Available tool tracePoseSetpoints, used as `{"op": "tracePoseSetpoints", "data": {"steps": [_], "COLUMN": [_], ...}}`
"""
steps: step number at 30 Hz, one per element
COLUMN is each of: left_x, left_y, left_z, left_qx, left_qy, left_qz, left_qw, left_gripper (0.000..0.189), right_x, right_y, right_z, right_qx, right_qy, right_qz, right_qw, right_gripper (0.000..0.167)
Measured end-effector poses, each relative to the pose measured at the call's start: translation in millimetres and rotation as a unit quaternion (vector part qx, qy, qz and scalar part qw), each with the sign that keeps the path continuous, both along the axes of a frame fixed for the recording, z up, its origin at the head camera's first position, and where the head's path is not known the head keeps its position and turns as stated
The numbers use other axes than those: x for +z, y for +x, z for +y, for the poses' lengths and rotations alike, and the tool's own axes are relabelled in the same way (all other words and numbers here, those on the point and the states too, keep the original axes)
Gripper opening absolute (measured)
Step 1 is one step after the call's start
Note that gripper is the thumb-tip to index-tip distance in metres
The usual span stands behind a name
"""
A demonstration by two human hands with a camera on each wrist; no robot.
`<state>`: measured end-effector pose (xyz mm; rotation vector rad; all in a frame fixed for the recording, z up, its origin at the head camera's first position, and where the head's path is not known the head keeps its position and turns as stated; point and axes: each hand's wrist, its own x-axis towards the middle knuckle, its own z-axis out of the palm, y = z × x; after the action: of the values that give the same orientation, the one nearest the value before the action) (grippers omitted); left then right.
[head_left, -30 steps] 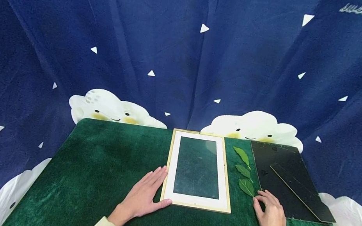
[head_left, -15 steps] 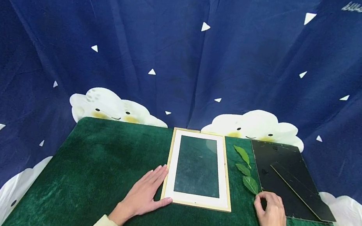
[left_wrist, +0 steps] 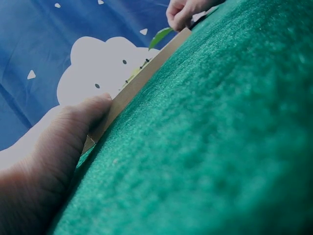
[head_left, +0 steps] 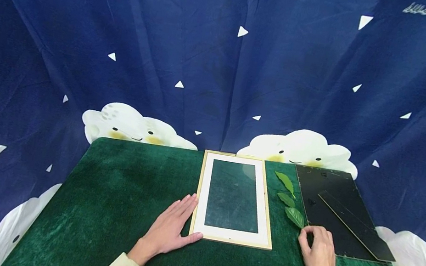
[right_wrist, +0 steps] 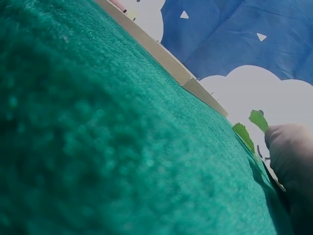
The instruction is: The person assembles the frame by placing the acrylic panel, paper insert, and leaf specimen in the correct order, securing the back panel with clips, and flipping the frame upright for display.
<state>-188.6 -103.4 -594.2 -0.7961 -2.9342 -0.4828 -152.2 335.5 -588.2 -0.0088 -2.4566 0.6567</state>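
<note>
A picture frame (head_left: 231, 237) with light wooden edges and a white mat lies on the green cloth. My left hand (head_left: 165, 232) rests flat at its lower left corner, fingers straight along the left side, thumb on the bottom edge. The left wrist view shows that thumb (left_wrist: 98, 108) against the wooden edge. My right hand (head_left: 317, 252) pinches the stem end of the nearest green leaf (head_left: 294, 217) between thumb and fingertips. In the right wrist view this leaf (right_wrist: 258, 120) stands raised off the cloth. Two more leaves, a middle one (head_left: 285, 199) and a far one (head_left: 284, 182), lie beyond it.
Right of the leaves lies a black backing board (head_left: 313, 186) with its stand strut (head_left: 353, 225) slanting across it. The green cloth (head_left: 125, 184) covers the table. Behind the table hangs a blue curtain (head_left: 147, 48) with white clouds and triangles.
The right hand has taken the nearest leaf by its stem end, and the leaf has shifted slightly to the right and up in the head view. The left hand has stayed on the frame.
</note>
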Motion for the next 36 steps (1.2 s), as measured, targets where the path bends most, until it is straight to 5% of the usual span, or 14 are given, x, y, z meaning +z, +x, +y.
{"op": "tracePoseSetpoints", "data": {"steps": [23,36], "left_x": [2.3,1.1], "left_y": [0.8,-0.3], "left_z": [-0.2,-0.4], "left_qx": [0.005,0.006], "left_qy": [-0.006,-0.015], "left_qz": [-0.023,-0.023], "left_qw": [0.9997,0.9996], "left_gripper": [0.105,0.105], "right_x": [2.7,2.7], "right_y": [0.8,-2.3], "right_z": [-3.4,-5.4], "right_qx": [0.025,0.085], "right_qy": [0.008,0.016], "right_qz": [0.000,0.025], "right_qw": [0.9997,0.9959], "right_gripper": [0.005,0.013]}}
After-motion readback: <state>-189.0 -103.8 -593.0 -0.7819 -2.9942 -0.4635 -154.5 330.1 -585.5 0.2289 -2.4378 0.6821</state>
